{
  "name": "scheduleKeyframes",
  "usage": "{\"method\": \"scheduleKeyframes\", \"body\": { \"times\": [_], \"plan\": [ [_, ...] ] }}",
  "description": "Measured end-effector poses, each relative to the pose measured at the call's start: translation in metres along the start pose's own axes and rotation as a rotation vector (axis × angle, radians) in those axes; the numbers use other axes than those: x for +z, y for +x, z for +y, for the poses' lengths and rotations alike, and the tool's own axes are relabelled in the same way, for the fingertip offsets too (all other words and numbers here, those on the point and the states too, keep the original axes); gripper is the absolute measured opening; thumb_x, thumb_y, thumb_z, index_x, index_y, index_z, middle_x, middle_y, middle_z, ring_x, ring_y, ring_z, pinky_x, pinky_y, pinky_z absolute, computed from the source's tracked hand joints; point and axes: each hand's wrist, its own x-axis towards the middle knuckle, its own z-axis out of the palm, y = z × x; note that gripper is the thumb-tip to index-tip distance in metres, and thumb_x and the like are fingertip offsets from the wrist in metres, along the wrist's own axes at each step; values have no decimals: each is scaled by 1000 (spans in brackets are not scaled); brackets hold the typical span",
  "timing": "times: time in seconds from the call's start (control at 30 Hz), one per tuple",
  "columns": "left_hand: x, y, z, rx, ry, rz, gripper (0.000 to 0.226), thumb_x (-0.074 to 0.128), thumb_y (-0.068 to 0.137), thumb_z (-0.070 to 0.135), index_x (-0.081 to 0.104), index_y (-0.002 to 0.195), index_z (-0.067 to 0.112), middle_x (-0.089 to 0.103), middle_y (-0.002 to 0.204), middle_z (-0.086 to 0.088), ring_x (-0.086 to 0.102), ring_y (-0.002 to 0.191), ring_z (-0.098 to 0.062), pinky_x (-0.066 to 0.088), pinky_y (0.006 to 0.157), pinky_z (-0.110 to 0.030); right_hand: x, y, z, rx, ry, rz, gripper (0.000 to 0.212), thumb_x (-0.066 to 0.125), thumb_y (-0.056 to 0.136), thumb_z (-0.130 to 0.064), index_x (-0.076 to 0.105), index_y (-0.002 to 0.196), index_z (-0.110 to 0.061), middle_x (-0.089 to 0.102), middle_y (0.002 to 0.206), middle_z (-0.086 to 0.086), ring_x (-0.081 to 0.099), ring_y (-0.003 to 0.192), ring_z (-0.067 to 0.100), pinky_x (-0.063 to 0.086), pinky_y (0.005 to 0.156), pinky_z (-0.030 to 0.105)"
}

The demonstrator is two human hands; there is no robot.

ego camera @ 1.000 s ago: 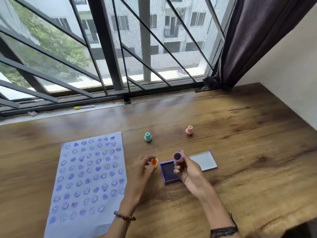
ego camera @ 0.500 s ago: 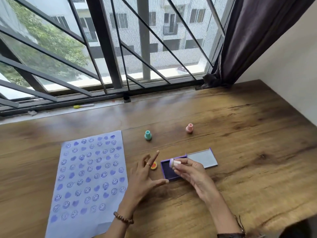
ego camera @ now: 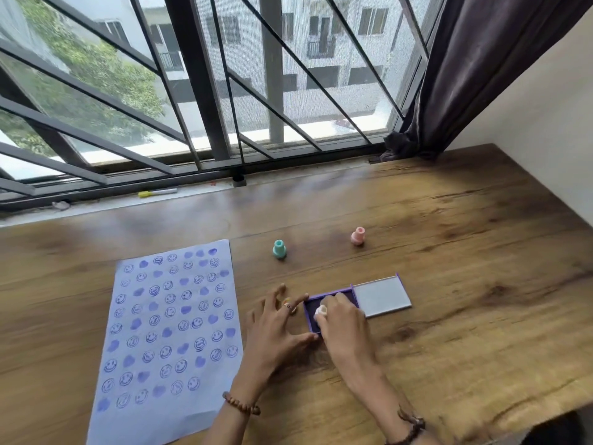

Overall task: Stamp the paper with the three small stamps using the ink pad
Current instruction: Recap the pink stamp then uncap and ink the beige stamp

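Note:
My right hand grips a small pale purple stamp and holds it down on the dark ink pad, whose purple case lies open with its grey lid to the right. My left hand rests flat with fingers spread, touching the pad's left edge; a small orange piece under it is mostly hidden. A teal stamp and a pink stamp stand upright farther back. The paper lies to the left, covered in purple smileys and hearts.
The wooden table runs back to a window sill with metal bars. A yellow-capped marker lies on the sill. A dark curtain hangs at the back right beside a white wall. The table's front edge drops off at the lower right.
My right hand turned the purple stamp face down and lowered it onto the ink pad. My left hand let go of the orange piece and spread flat beside the pad.

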Motion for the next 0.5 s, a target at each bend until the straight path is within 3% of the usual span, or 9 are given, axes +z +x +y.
{"method": "scheduleKeyframes", "body": {
  "times": [0.13,0.23,0.33,0.4,0.5],
  "plan": [
    [1,-1,1,4,15,10,76,68,64,60,33,131,51,22,150,9,25,133,-16,22,106,-36,13,3,5,3,-16,-40,21,42,94,-21,57,104,-10,59,114,10,60,103,28,45,82,36],
    [-5,-3,1,9,-97,10,99,74,60,56,11,137,47,25,149,4,26,135,-19,21,108,-34,6,6,11,56,103,-62,19,54,88,-22,63,100,-10,62,109,10,60,100,28,44,79,34],
    [-20,-4,-6,25,-221,19,108,82,59,43,3,133,40,25,150,-4,24,138,-21,20,110,-30,-6,-1,20,216,677,-85,8,65,81,-20,70,81,-14,68,84,6,63,79,21,52,67,30],
    [-36,-10,-20,60,-136,44,104,80,59,44,8,134,39,22,152,-4,22,139,-21,20,109,-31,-13,-11,18,358,1187,-249,18,58,86,-17,69,72,-16,64,71,2,58,62,12,50,51,19],
    [-58,-26,-53,97,23,-2,106,75,63,51,0,136,39,10,154,8,10,143,-19,14,113,-37,-14,-27,10,547,1729,-536,26,53,82,-17,70,64,-10,59,59,4,52,53,11,47,44,20]
  ]
}}
